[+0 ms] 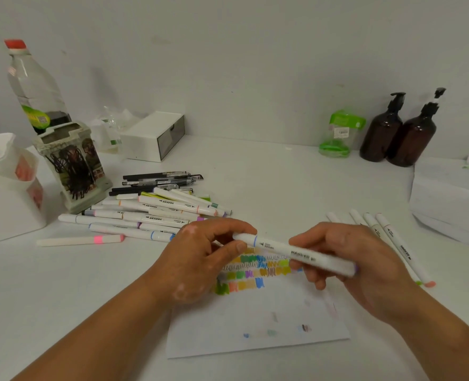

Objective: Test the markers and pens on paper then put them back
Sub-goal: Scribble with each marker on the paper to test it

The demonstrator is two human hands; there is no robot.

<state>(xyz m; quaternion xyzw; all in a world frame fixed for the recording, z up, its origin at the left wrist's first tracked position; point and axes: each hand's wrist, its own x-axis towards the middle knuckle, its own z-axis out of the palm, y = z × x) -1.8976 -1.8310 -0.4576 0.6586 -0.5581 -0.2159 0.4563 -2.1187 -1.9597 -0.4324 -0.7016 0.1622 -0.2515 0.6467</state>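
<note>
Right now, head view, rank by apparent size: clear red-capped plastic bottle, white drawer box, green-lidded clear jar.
1. clear red-capped plastic bottle
2. white drawer box, close behind, ranking unsure
3. green-lidded clear jar, plainly smallest

A single wide-angle view from the person's head looks forward and down across a white table (282,182). It sits close above the left hand (197,262) and right hand (365,268), which hold a white marker (277,247) at mid-frame. Both forearms enter from the lower edge, the sheet of paper (255,320) lies low in the centre, and the back wall (255,64) fills the upper part
</note>
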